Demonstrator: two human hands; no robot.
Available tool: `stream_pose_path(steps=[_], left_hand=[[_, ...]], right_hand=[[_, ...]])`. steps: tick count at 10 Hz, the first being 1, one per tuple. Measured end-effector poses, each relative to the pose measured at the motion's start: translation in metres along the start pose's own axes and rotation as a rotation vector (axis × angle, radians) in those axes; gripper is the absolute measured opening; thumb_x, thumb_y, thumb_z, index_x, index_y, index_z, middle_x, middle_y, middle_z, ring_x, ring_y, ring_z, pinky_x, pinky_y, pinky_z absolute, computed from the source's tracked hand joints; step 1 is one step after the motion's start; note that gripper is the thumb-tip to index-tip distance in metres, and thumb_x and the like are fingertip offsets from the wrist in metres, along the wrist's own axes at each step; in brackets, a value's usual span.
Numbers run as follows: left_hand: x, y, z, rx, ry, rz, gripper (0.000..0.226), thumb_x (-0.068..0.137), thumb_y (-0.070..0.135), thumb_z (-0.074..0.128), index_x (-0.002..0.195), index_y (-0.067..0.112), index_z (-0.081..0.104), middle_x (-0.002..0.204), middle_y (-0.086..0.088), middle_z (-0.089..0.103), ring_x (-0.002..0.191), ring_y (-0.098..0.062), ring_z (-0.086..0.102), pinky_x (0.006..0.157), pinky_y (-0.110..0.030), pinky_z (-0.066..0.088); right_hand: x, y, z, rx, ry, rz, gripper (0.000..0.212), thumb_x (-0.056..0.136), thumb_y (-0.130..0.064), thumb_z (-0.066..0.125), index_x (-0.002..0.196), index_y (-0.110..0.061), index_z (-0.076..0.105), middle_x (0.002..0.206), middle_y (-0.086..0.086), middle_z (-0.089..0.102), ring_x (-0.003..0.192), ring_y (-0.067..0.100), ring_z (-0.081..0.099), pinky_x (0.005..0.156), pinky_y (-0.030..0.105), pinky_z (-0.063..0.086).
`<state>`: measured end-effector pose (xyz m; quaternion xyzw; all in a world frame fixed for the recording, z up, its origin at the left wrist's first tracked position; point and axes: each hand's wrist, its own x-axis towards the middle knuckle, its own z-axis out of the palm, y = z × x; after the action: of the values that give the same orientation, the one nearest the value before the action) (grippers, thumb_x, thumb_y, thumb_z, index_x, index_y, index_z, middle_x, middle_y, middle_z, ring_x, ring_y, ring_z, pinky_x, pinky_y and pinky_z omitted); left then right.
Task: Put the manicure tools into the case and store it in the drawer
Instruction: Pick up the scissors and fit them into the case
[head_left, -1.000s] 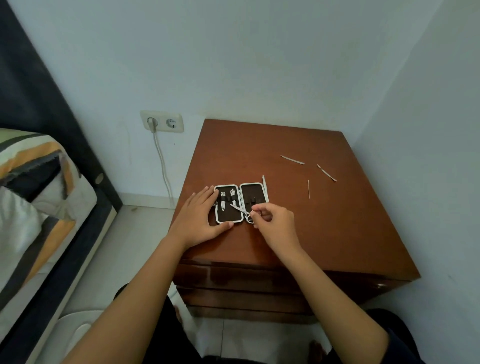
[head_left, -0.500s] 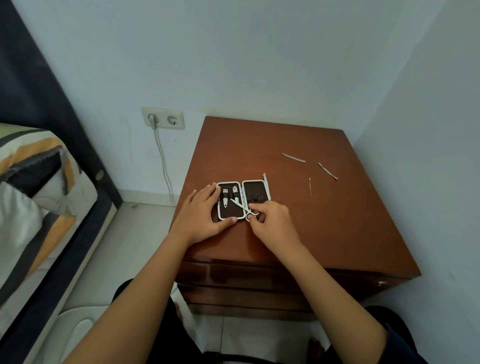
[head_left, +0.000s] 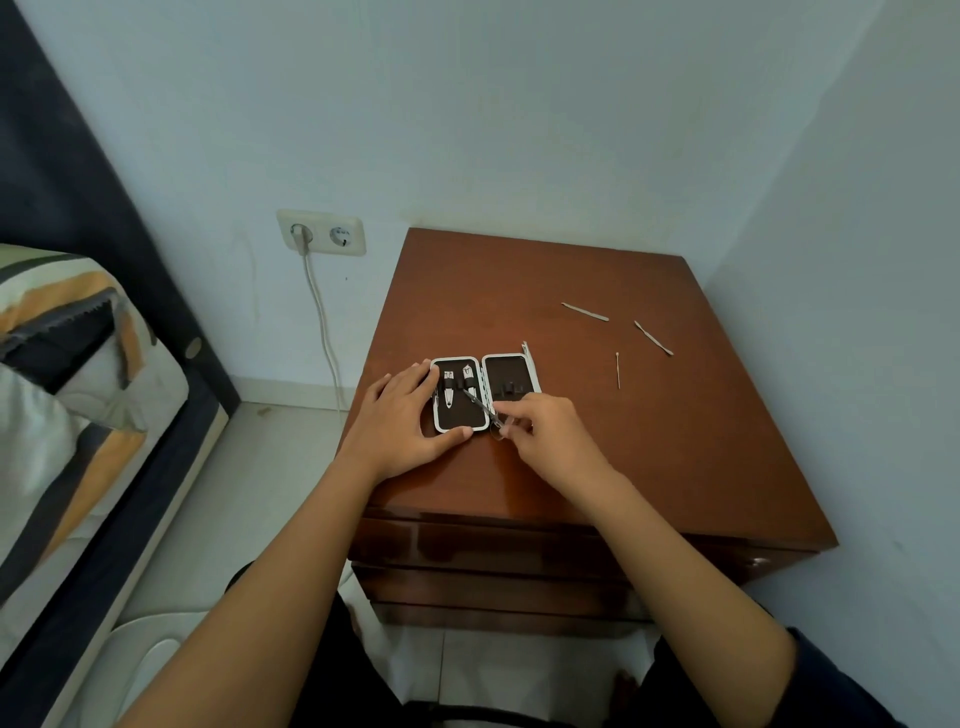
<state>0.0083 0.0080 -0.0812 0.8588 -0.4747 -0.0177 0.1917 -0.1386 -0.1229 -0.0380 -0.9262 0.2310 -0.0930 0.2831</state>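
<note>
A small manicure case lies open on the brown nightstand, dark inside with a white rim. Its left half holds two metal tools under straps. My left hand lies flat on the case's left edge, thumb at the front rim. My right hand pinches small scissors by the handles, blades slanting over the left half. Three thin metal tools lie loose on the top to the right: a pusher, a second stick and a fine pick. Another tool rests by the case's right edge.
The nightstand's drawers are shut below the front edge. A wall stands close on the right. A wall socket with a white cable hangs to the left. A bed with striped bedding fills the left side.
My right hand has shifted the scissors slightly left and down, so the blades now lie over the case's left half. My left hand stays on the case.
</note>
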Motion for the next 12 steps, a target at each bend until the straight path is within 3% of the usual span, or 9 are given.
stream_pose_path(steps=[1,2,3,4,5,6,12], left_hand=[[0.0,0.001,-0.001,-0.01,0.012,-0.001,0.102,0.065,0.081,0.028,0.146,0.018,0.023,0.155,0.0,0.023,0.143,-0.013,0.017,0.115,-0.035,0.009],[0.0,0.001,-0.001,-0.018,0.032,0.001,0.102,0.066,0.08,0.03,0.146,0.017,0.025,0.154,-0.001,0.026,0.142,-0.014,0.02,0.115,-0.036,0.012],[0.002,0.0,0.0,-0.007,0.023,0.003,0.102,0.066,0.08,0.029,0.146,0.017,0.025,0.154,-0.002,0.025,0.142,-0.015,0.02,0.114,-0.037,0.012],[0.003,-0.003,0.0,0.001,-0.007,0.008,0.102,0.066,0.079,0.025,0.147,0.018,0.021,0.156,0.0,0.021,0.143,-0.012,0.015,0.114,-0.034,0.009],[0.004,-0.006,0.0,-0.001,-0.043,0.018,0.101,0.066,0.077,0.02,0.148,0.018,0.018,0.157,0.001,0.017,0.143,-0.011,0.012,0.114,-0.033,0.005],[0.004,-0.007,0.0,0.004,-0.048,0.02,0.101,0.066,0.077,0.02,0.148,0.018,0.018,0.157,0.001,0.016,0.144,-0.012,0.012,0.114,-0.033,0.005],[0.004,-0.006,0.0,0.012,-0.046,0.021,0.101,0.067,0.077,0.019,0.148,0.018,0.018,0.157,0.0,0.016,0.144,-0.012,0.012,0.114,-0.034,0.005]], right_hand=[[0.001,0.003,-0.001,0.159,0.034,0.102,0.031,0.082,-0.007,0.064,0.113,-0.013,0.067,0.082,0.005,0.067,0.072,0.013,0.057,0.066,0.011,0.039],[0.003,0.004,0.001,0.33,0.033,0.155,0.028,0.08,-0.007,0.069,0.108,-0.009,0.068,0.076,0.005,0.064,0.062,0.013,0.058,0.071,0.018,0.048],[0.004,0.005,0.005,0.363,0.044,0.152,0.026,0.079,-0.008,0.07,0.105,-0.009,0.069,0.074,0.004,0.063,0.049,-0.001,0.056,0.063,0.006,0.045],[0.004,0.004,0.009,0.416,0.049,0.164,0.027,0.078,-0.007,0.07,0.105,-0.007,0.069,0.069,0.002,0.06,0.042,-0.007,0.053,0.056,0.002,0.043],[0.002,0.005,0.012,0.45,0.065,0.156,0.026,0.079,-0.007,0.07,0.104,-0.005,0.069,0.064,-0.006,0.059,0.044,-0.003,0.055,0.061,0.009,0.047],[0.002,0.003,0.012,0.484,0.088,0.148,0.024,0.079,-0.007,0.07,0.103,-0.004,0.069,0.062,-0.007,0.059,0.052,0.008,0.056,0.07,0.024,0.052],[-0.003,-0.002,0.021,0.544,0.223,0.101,0.023,0.079,-0.009,0.07,0.101,-0.008,0.071,0.074,0.006,0.068,0.067,0.016,0.063,0.075,0.032,0.056]])
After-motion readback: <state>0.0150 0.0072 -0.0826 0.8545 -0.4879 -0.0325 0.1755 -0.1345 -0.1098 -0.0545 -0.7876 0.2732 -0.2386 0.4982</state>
